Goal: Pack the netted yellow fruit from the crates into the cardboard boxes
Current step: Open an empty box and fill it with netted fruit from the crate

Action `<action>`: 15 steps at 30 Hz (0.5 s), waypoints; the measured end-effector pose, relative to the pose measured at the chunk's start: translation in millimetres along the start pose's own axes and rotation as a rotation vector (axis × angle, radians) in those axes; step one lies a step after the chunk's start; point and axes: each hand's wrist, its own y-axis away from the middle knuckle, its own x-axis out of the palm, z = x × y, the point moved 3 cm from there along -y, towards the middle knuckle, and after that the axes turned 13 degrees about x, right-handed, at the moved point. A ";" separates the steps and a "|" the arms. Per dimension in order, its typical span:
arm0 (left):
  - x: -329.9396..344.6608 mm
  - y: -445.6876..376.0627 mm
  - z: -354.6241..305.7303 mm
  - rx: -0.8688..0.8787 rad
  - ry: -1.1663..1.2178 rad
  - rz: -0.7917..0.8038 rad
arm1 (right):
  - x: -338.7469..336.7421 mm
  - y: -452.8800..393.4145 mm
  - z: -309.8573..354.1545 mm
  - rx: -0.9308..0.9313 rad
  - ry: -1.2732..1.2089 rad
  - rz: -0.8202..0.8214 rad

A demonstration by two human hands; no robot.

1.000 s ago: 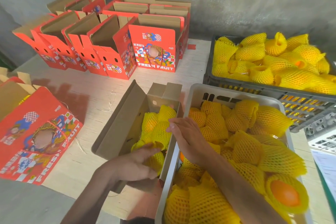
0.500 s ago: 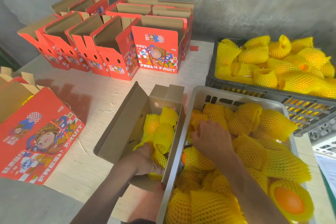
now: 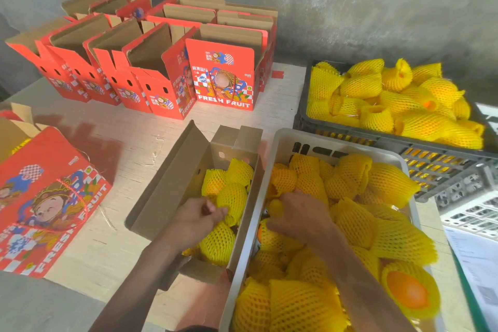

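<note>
Several netted fruit (image 3: pixel 231 198) already sit in the open box (image 3: pixel 172 186) at desk centre, filling most of what we see of its inside. More fill the white crate (image 3: pixel 285 143) touching the box's right wall, and the dark crate (image 3: pixel 350 133) behind it.

Left hand (image 3: pixel 196 219) is down in the box, fingers curled against a netted fruit; whether it grips the net or only presses it, we cannot tell. Right hand (image 3: pixel 299 213) lies in the white crate, fingers bent over a fruit near the box-side rim; looks like the start of a grasp, not confirmed.

Risks, as we judge them:
- Box looks near full. Forcing one more in could bruise fruit or bulge the wall.
- Foam nets are loose. One fruit (image 3: pixel 407 290) at the crate's near corner shows bare orange skin; a pull by the net alone could strip a sleeve off.
- Box's left flap (image 3: pixel 167 167) stands up and leans outward; the left arm could fold it.
- Lifting over the crate rim with a poor hold could drop fruit between crate and box.

Empty red boxes (image 3: pixel 161 73) stand behind; a closed one (image 3: pixel 51 197) lies at left.
</note>
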 end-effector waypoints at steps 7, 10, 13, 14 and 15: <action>-2.6 5.1 -47.2 0.028 0.845 0.037 | -41.4 6.2 28.5 -0.201 -1.082 -0.048; -2.0 5.4 -54.0 0.034 0.955 0.153 | -33.0 6.8 42.7 -0.301 -1.134 0.147; -12.8 3.8 -46.7 0.066 0.610 -0.138 | -26.4 -3.7 25.4 -0.194 -0.886 -0.211; -19.9 3.6 -43.7 0.133 0.365 -0.230 | -23.2 -6.9 16.6 -0.157 -0.747 -0.260; -25.9 2.9 -40.6 0.206 0.111 -0.277 | -17.0 -9.0 10.5 -0.144 -0.625 -0.213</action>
